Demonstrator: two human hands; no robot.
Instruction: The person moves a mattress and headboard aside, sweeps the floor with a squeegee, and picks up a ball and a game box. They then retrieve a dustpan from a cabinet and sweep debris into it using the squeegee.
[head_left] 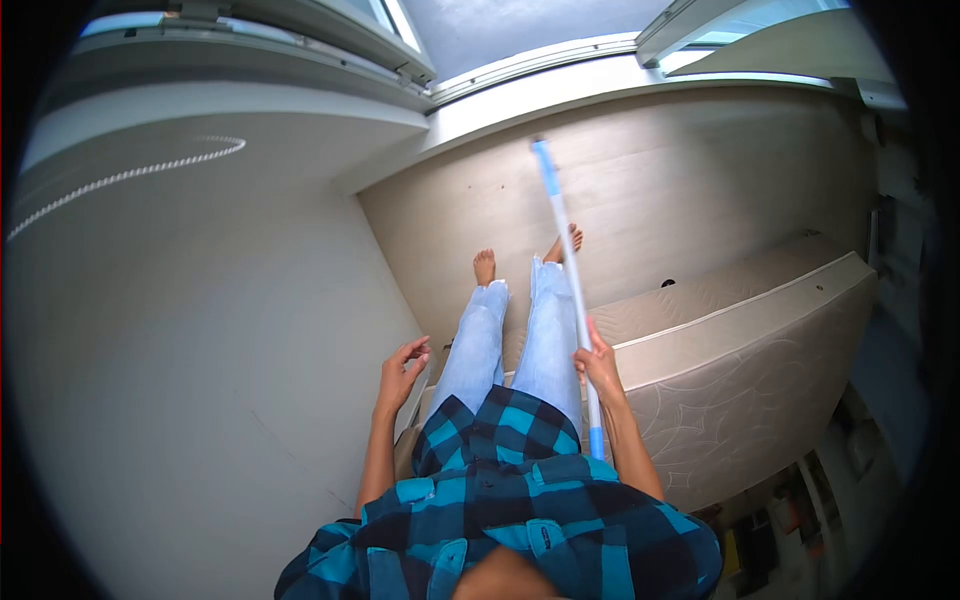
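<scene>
My right hand (600,366) is wrapped round a long white pole (574,270) with blue sections at both ends. The pole slants away from me past my right leg, its far end raised toward the window side; that end looks dark and slightly blurred, and I see no brush or head on it. My left hand (404,366) hangs beside my left leg near the wall, fingers loosely bent and apart, holding nothing. My bare feet (485,267) stand on a pale beige flat surface (440,220).
A quilted mattress (750,390) leans on its side to my right. The white wall (230,330) rises close on my left, with a white twisted cord (130,178) against it. Ahead runs a window sill (540,95) under open window frames (690,25). Assorted blurred items lie at lower right.
</scene>
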